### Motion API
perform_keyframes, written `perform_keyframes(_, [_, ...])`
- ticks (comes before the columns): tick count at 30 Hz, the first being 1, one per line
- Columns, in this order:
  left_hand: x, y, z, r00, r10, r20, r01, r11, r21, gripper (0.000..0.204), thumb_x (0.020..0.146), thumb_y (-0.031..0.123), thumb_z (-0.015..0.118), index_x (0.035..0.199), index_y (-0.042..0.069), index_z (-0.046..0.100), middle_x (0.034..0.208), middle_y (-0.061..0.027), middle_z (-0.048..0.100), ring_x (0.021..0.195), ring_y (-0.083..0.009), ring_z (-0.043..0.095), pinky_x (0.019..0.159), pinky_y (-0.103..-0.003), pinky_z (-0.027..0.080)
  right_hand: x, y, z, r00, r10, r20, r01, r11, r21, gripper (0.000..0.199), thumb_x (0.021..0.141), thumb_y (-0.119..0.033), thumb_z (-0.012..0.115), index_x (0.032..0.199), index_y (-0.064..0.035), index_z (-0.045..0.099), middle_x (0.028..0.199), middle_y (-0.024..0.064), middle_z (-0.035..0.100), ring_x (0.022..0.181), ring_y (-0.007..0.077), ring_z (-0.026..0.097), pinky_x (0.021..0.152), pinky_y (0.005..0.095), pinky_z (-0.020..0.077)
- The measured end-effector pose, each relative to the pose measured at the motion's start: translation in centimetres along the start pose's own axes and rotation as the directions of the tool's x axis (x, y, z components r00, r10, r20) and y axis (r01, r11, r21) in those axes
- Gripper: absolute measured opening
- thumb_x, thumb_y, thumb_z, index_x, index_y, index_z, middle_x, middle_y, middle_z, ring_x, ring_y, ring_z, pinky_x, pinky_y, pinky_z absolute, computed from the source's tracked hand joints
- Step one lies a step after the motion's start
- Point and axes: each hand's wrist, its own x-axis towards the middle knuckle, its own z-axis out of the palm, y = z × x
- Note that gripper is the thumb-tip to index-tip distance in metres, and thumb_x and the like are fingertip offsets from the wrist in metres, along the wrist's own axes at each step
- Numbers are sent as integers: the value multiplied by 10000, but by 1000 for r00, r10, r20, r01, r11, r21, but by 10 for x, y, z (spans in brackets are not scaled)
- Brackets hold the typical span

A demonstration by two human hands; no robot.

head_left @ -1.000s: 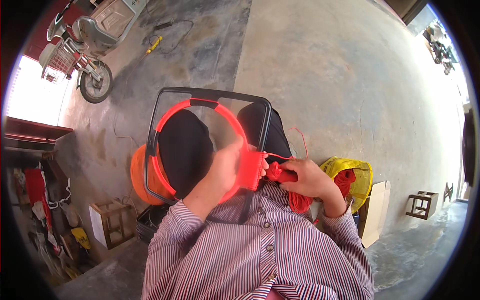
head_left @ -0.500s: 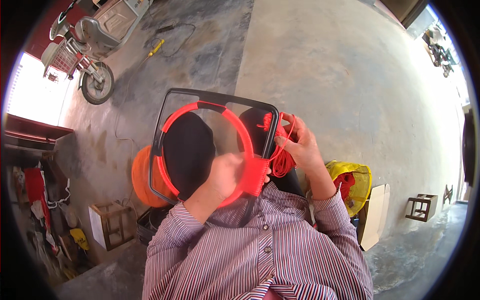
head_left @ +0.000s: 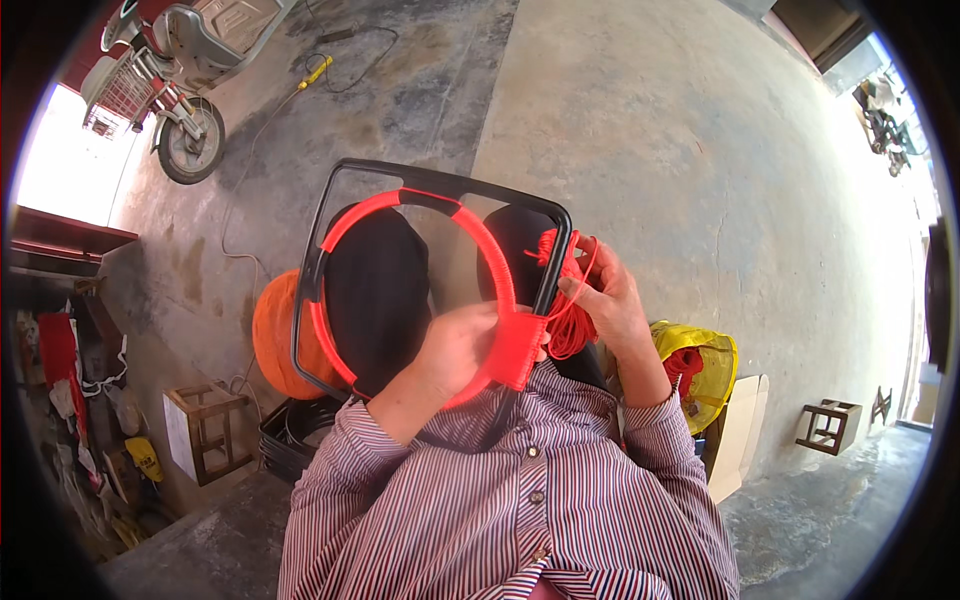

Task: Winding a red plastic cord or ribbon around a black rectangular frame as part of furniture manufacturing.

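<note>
Over my lap is a black frame (head_left: 450,187), roughly square, with a ring inside it wrapped in red cord (head_left: 487,245). Black patches of the ring show at its top and left, between the wrapped stretches. My left hand (head_left: 462,348) grips the ring's lower right part, where the red wrapping (head_left: 517,350) widens and covers the frame's side. A loose bundle of red cord (head_left: 573,325) hangs at the frame's right side. My right hand (head_left: 610,298) holds this bundle with thumb and fingers closed, and a strand loops over the fingers.
An orange round seat (head_left: 283,335) is left of my knees, beside a wooden stool (head_left: 208,440) and black frames (head_left: 292,440). On my right stand a yellow bag (head_left: 715,365) with red cord and a cardboard piece (head_left: 740,435). A scooter (head_left: 170,110) stands far left; a cable (head_left: 240,215) crosses the floor.
The frame and both hands have shifted slightly; the right hand with the cord bundle sits a little farther right. Both hands keep their holds.
</note>
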Motion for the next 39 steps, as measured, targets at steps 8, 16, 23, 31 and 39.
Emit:
perform_keyframes(8, [-1,-1,-2,999,29,-37,-27,998,55,547,858,190,406,1279,-158,439,1141,-333,590,997,-428,631,932,-482,493,-1,-2,4,1000,-10,-22,10,1000,1,418,841,-25,659,1228,52,522,1044,47,632,941,91,567,847,257,474])
perform_keyframes(16, [-4,-2,-4,998,66,24,-66,998,1,519,889,200,431,1281,-139,438,1144,-351,580,999,-442,628,927,-485,495,-1,1,4,1000,-22,-17,23,1000,21,429,836,-26,673,1229,53,520,1042,57,638,951,106,575,846,259,476])
perform_keyframes(23, [-5,-3,0,997,68,-38,-67,997,26,497,894,194,418,1267,-134,446,1139,-348,583,971,-424,637,906,-479,506,-2,7,5,999,-33,22,32,996,84,476,844,-42,686,1270,50,495,1111,74,627,1001,117,579,879,266,467])
perform_keyframes(31, [-4,-1,5,993,89,-73,-85,995,59,481,894,213,401,1233,-118,488,1099,-339,602,943,-423,645,896,-481,511,-2,12,3,999,-38,5,37,997,65,454,850,-79,697,1245,56,519,1087,88,644,986,125,587,870,271,468])
perform_keyframes(39, [-1,-3,1,991,67,-120,-62,997,42,439,876,225,406,1150,-93,533,1046,-336,617,897,-429,650,864,-493,521,-3,7,11,1000,0,-19,1,1000,23,491,844,-89,704,1267,66,508,1133,96,635,1029,128,587,902,277,474])
